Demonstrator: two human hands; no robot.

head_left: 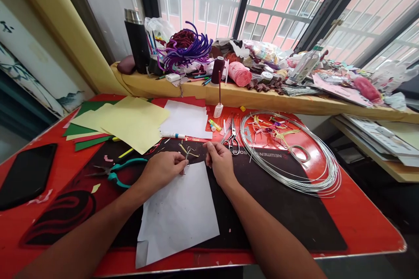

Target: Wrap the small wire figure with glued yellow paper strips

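My left hand [165, 166] pinches a small twisted wire piece [187, 153] between thumb and fingertips. Pale yellowish strips stick out from its top. Just to the right, my right hand [220, 162] is closed, thumb against curled fingers. Whether anything small sits in that pinch is hidden. Below both hands lies a white paper sheet [183, 209] with a folded lower-left corner. Teal-handled pliers [119, 172] rest beside my left wrist. Black-handled scissors [231, 139] lie beyond my right hand.
A dark desk mat [281, 218] covers much of the red table. A wire coil [327, 183] and tape roll [300, 153] lie right, coloured paper [131, 122] and a phone [28, 174] left. A glue bottle [218, 110] stands near the cluttered sill [262, 98].
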